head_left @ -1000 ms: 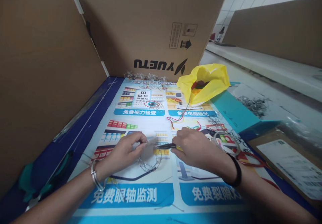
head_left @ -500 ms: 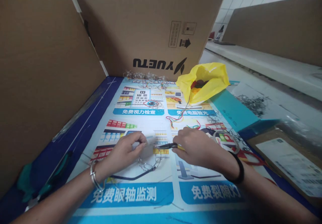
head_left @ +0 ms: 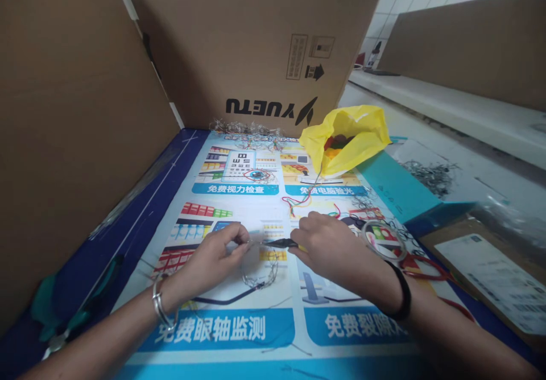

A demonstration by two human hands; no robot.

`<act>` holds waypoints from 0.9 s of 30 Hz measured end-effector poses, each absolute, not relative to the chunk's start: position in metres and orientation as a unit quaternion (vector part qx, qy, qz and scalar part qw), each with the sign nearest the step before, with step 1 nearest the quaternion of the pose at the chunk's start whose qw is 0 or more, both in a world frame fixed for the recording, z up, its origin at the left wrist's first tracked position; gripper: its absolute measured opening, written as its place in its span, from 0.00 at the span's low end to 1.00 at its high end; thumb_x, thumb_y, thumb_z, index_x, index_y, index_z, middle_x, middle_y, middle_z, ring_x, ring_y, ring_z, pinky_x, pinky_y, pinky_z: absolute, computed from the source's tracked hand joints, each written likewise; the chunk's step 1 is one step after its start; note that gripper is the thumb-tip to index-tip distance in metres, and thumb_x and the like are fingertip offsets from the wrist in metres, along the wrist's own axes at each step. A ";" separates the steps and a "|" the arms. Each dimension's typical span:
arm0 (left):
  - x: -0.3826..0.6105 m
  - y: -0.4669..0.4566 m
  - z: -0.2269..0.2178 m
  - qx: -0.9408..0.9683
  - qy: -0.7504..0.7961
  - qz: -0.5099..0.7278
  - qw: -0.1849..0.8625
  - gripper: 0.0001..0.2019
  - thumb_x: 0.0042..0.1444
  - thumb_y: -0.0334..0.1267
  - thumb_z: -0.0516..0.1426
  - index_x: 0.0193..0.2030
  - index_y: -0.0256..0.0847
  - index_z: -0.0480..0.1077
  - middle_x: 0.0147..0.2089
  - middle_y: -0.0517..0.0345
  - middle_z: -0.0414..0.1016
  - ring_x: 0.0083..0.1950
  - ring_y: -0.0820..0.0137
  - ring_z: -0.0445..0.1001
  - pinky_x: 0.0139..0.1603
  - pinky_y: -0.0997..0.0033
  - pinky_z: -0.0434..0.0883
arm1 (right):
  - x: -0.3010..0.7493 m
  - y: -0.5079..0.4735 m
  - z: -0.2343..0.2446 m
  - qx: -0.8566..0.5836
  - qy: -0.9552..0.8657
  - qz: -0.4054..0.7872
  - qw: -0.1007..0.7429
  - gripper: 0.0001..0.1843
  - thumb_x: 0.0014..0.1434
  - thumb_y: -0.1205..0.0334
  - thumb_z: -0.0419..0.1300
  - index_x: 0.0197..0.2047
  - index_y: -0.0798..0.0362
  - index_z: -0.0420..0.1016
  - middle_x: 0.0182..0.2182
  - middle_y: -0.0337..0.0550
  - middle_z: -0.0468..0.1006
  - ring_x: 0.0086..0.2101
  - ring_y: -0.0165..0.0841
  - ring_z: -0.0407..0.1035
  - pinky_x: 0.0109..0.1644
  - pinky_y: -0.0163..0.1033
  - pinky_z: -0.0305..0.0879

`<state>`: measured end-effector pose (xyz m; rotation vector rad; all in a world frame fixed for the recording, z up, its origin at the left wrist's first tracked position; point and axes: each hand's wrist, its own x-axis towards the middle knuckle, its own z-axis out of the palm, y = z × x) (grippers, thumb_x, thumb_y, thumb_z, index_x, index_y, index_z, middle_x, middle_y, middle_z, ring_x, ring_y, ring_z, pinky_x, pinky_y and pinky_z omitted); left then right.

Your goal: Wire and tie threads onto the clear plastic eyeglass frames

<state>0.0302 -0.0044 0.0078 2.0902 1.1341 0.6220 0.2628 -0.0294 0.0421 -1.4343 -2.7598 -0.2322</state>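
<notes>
A small ring of thin twisted wire (head_left: 261,275) hangs below the fingers of my left hand (head_left: 219,255), which pinches its upper part between thumb and forefinger. My right hand (head_left: 326,249) is wrapped round a pair of pliers (head_left: 279,243) with dark jaws and yellowish handles. The plier tips point left and meet the wire just beside my left fingertips; whether they are clamped on it is too small to tell. Under both hands lies a printed poster (head_left: 239,209) with blue caption bands.
A yellow bag (head_left: 345,141) and a turquoise box (head_left: 409,192) stand at the back right. Red-handled scissors (head_left: 426,269) and a clear roll (head_left: 384,240) lie right. Wire bundles (head_left: 247,129) line the cardboard wall (head_left: 256,44). A teal-handled tool (head_left: 81,312) lies left.
The wire ring has swung slightly to the right and turned beneath my left fingers. The pliers have tilted a little, and my right hand has shifted slightly left and up.
</notes>
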 end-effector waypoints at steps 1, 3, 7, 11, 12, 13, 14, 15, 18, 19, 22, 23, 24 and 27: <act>0.031 -0.004 0.008 0.798 0.435 0.242 0.340 0.03 0.54 0.31 0.50 0.31 0.40 0.63 0.30 0.63 0.68 0.32 0.74 0.66 0.33 0.74 0.64 | 0.262 -0.030 0.041 -0.457 -0.886 -0.079 0.017 0.08 0.56 0.61 0.56 0.29 0.54 0.71 0.27 0.43 0.71 0.32 0.34 0.61 0.34 0.37 0.49; 0.031 -0.004 0.009 0.795 0.432 0.244 0.350 0.03 0.54 0.32 0.50 0.33 0.40 0.64 0.31 0.62 0.69 0.32 0.74 0.67 0.34 0.73 0.64 | 0.261 -0.031 0.039 -0.447 -0.889 -0.088 0.030 0.07 0.57 0.62 0.55 0.28 0.54 0.71 0.27 0.43 0.71 0.32 0.34 0.60 0.34 0.38 0.49; 0.031 -0.005 0.011 0.798 0.424 0.239 0.355 0.06 0.54 0.32 0.50 0.35 0.41 0.67 0.33 0.61 0.72 0.34 0.72 0.69 0.35 0.72 0.66 | 0.259 -0.032 0.038 -0.437 -0.892 -0.105 0.040 0.07 0.56 0.64 0.56 0.28 0.54 0.70 0.27 0.44 0.70 0.32 0.34 0.59 0.33 0.38 0.47; 0.032 -0.006 0.013 0.804 0.427 0.238 0.338 0.07 0.55 0.33 0.50 0.35 0.41 0.69 0.33 0.61 0.74 0.34 0.72 0.70 0.36 0.72 0.66 | 0.258 -0.033 0.037 -0.438 -0.892 -0.104 0.039 0.06 0.56 0.64 0.56 0.27 0.54 0.69 0.27 0.43 0.70 0.32 0.35 0.58 0.33 0.38 0.47; 0.032 -0.006 0.012 0.806 0.429 0.239 0.331 0.07 0.55 0.33 0.50 0.35 0.41 0.70 0.33 0.61 0.74 0.34 0.72 0.70 0.36 0.72 0.66 | 0.258 -0.033 0.037 -0.441 -0.891 -0.102 0.038 0.06 0.56 0.64 0.56 0.28 0.53 0.69 0.27 0.43 0.70 0.32 0.35 0.59 0.33 0.38 0.47; 0.032 -0.007 0.012 0.807 0.433 0.239 0.323 0.07 0.55 0.33 0.50 0.34 0.41 0.70 0.33 0.61 0.74 0.34 0.72 0.71 0.36 0.72 0.66 | 0.258 -0.033 0.037 -0.443 -0.890 -0.100 0.036 0.06 0.56 0.64 0.57 0.28 0.53 0.69 0.27 0.44 0.70 0.33 0.35 0.59 0.33 0.38 0.47; 0.032 -0.007 0.011 0.808 0.437 0.239 0.314 0.07 0.54 0.33 0.51 0.34 0.41 0.70 0.33 0.61 0.74 0.34 0.72 0.71 0.35 0.72 0.66 | 0.257 -0.034 0.038 -0.444 -0.890 -0.098 0.035 0.05 0.56 0.64 0.57 0.28 0.53 0.69 0.27 0.44 0.70 0.33 0.35 0.59 0.34 0.38 0.47; 0.032 -0.007 0.010 0.809 0.442 0.238 0.305 0.07 0.54 0.32 0.51 0.33 0.41 0.70 0.32 0.61 0.74 0.33 0.72 0.71 0.35 0.73 0.66 | 0.257 -0.034 0.038 -0.443 -0.891 -0.096 0.032 0.05 0.56 0.64 0.57 0.28 0.54 0.69 0.27 0.44 0.70 0.33 0.35 0.59 0.34 0.38 0.48; 0.032 -0.006 0.007 0.816 0.451 0.228 0.281 0.05 0.52 0.31 0.52 0.30 0.40 0.69 0.29 0.62 0.73 0.30 0.73 0.69 0.31 0.74 0.64 | 0.257 -0.034 0.038 -0.440 -0.893 -0.091 0.026 0.05 0.56 0.64 0.56 0.29 0.54 0.69 0.28 0.44 0.70 0.34 0.35 0.59 0.35 0.38 0.48; 0.032 -0.005 0.006 0.819 0.450 0.226 0.277 0.05 0.52 0.31 0.52 0.29 0.40 0.68 0.28 0.62 0.72 0.29 0.73 0.69 0.30 0.74 0.64 | 0.257 -0.034 0.038 -0.440 -0.893 -0.090 0.027 0.05 0.56 0.64 0.56 0.29 0.54 0.69 0.28 0.44 0.70 0.34 0.35 0.59 0.35 0.38 0.48; 0.030 -0.004 0.004 0.825 0.439 0.236 0.266 0.05 0.52 0.30 0.51 0.29 0.40 0.66 0.27 0.63 0.70 0.28 0.75 0.67 0.29 0.75 0.63 | 0.257 -0.034 0.038 -0.446 -0.890 -0.088 0.031 0.06 0.56 0.63 0.56 0.29 0.54 0.70 0.28 0.44 0.70 0.34 0.35 0.60 0.35 0.39 0.49; 0.030 -0.003 0.004 0.826 0.436 0.241 0.263 0.05 0.52 0.30 0.50 0.30 0.40 0.66 0.27 0.63 0.69 0.29 0.75 0.67 0.30 0.75 0.63 | 0.257 -0.033 0.038 -0.448 -0.889 -0.087 0.032 0.06 0.56 0.62 0.56 0.29 0.54 0.70 0.28 0.44 0.70 0.34 0.36 0.60 0.35 0.39 0.49; 0.029 -0.003 0.003 0.827 0.434 0.246 0.260 0.05 0.53 0.30 0.50 0.31 0.40 0.66 0.28 0.63 0.69 0.29 0.75 0.67 0.30 0.75 0.63 | 0.257 -0.033 0.038 -0.451 -0.888 -0.085 0.033 0.07 0.56 0.61 0.56 0.29 0.53 0.70 0.28 0.44 0.70 0.34 0.36 0.60 0.35 0.39 0.49; 0.028 -0.004 0.003 0.830 0.429 0.255 0.250 0.05 0.54 0.29 0.50 0.32 0.40 0.65 0.29 0.63 0.68 0.30 0.75 0.66 0.31 0.74 0.62 | 0.256 -0.033 0.040 -0.457 -0.885 -0.082 0.028 0.08 0.56 0.59 0.56 0.30 0.53 0.71 0.29 0.45 0.71 0.34 0.36 0.60 0.36 0.39 0.50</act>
